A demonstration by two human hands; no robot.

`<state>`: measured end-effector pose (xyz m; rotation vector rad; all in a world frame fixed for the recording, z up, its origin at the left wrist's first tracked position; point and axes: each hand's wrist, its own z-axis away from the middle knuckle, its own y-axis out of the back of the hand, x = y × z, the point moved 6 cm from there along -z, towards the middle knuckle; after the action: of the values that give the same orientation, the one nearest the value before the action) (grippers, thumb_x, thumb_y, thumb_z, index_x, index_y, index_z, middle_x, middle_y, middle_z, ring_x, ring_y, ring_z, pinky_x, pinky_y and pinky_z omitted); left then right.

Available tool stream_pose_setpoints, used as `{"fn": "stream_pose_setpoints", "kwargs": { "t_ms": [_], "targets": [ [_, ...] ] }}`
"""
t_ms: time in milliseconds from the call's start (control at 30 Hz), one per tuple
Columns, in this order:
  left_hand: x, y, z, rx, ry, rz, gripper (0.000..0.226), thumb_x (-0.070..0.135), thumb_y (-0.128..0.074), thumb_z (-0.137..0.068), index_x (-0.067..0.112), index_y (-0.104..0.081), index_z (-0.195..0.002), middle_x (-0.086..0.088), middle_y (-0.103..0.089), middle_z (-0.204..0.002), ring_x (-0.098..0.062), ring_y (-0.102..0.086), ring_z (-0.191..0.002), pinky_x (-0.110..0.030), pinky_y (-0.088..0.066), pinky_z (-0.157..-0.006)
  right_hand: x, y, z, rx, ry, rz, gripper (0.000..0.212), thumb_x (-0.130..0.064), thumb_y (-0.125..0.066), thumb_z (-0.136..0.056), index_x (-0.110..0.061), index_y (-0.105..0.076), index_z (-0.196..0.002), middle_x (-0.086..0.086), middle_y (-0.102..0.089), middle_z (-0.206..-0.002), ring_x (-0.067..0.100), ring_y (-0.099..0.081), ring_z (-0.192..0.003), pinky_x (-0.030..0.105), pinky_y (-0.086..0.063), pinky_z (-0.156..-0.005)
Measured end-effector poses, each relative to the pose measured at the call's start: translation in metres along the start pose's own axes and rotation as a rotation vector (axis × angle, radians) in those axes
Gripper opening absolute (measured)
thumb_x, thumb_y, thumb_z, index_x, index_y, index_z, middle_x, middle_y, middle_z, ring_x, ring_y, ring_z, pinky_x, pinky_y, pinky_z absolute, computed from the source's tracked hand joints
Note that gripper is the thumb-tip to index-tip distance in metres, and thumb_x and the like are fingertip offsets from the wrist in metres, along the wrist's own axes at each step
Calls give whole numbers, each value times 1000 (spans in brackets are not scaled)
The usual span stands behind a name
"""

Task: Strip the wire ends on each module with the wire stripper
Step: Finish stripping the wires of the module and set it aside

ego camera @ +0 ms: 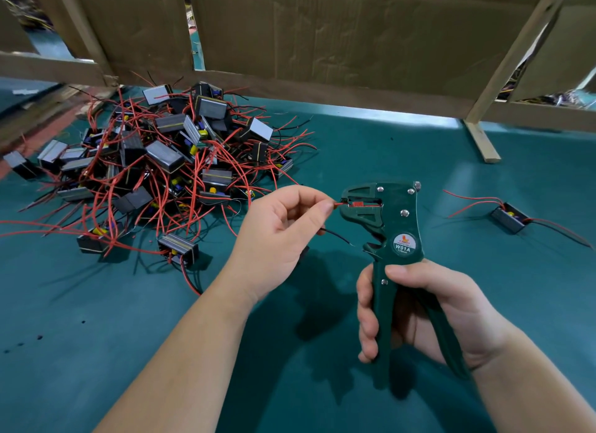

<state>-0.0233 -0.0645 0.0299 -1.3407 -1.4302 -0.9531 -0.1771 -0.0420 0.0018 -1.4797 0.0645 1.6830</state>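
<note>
Between thumb and forefinger of left hand [283, 229], red wire [337, 203] was pinched, its end inside head of wire stripper [395, 220]. Right hand [432, 307] gripped the handles. Module pile [154, 162] lay left of the pinch.

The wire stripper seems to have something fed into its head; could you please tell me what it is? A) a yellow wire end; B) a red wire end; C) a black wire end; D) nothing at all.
B: the left hand pinches a red wire whose end lies in the head of the wire stripper, which the right hand grips by its handles.
</note>
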Motion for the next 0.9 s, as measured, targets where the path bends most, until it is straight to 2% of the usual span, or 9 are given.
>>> {"fn": "stream_pose_setpoints", "kwargs": {
  "t_ms": [200, 333, 400, 500, 567, 667, 733, 800, 900],
  "targets": [
    [0, 1, -1, -16, -24, -33, 16, 4, -60, -90, 15, -64, -80, 17, -62, -62, 5, -53, -58, -7, -40, -59, 2, 0, 0, 61, 2, 20, 41, -40, -79, -65, -4, -63, -75, 21, -56, -62, 33, -58, -54, 45, -48, -61],
    [-6, 2, -1, -3, 3, -153, 14, 8, -62, -90, 17, -65, -81, 14, -64, -63, 4, -56, -59, -8, -42, -61, 1, 4, -2, 252, 2, 4, 44, -44, -76, -60, -8, -51, -60, 13, -41, -48, 23, -41, -36, 31, -40, -46],
    [-12, 4, -2, -2, 49, -226, 10, 12, -58, -94, 20, -63, -91, 12, -66, -64, 5, -57, -59, -8, -41, -60, 3, 5, -2, 308, -15, -16, 42, -41, -73, -64, -9, -47, -58, 12, -37, -47, 22, -36, -34, 29, -39, -43],
    [-17, 11, -2, -29, 101, -251, 14, 17, -52, -97, 24, -54, -110, 12, -65, -63, 3, -46, -46, -9, -35, -50, 3, 5, -1, 272, -28, -22, 50, -54, -71, -64, -10, -48, -60, 10, -38, -48, 22, -38, -35, 29, -39, -43],
    [-17, 12, -2, -46, 109, -229, 13, 17, -52, -98, 26, -54, -107, 12, -64, -62, 2, -42, -43, -9, -34, -46, 2, 6, -2, 243, -12, -43, 51, -55, -74, -59, -10, -51, -62, 10, -40, -50, 23, -40, -37, 31, -41, -44],
    [-19, 15, -4, 28, 122, -203, 13, 15, -52, -97, 27, -55, -98, 12, -62, -60, -1, -39, -44, -14, -32, -45, -8, 9, -5, 227, 123, -180, 41, -42, -77, -55, -8, -61, -69, 14, -50, -60, 29, -52, -49, 39, -50, -51],
    [-19, 21, -6, 136, 152, -76, 14, 11, -50, -98, 23, -55, -93, 11, -60, -59, -7, -36, -47, -18, -30, -47, -16, 16, -4, 262, 241, -279, 36, -34, -75, -54, -7, -65, -74, 16, -56, -68, 32, -58, -59, 43, -55, -59],
    [-19, 25, -7, 231, 187, 164, 15, 7, -47, -98, 18, -53, -89, 10, -59, -60, -7, -37, -47, -17, -37, -51, -21, 19, -2, 273, 313, -308, 40, -31, -78, -50, -5, -67, -78, 20, -61, -78, 35, -62, -67, 47, -56, -66],
    [-16, 16, -7, 244, 215, 462, 18, 4, -44, -98, 16, -52, -87, 7, -57, -67, -4, -42, -48, -20, -49, -61, -17, 10, -4, 196, 312, -208, 48, -33, -84, -50, -4, -71, -86, 25, -65, -110, 39, -63, -70, 50, -54, -69]
  ]
}}
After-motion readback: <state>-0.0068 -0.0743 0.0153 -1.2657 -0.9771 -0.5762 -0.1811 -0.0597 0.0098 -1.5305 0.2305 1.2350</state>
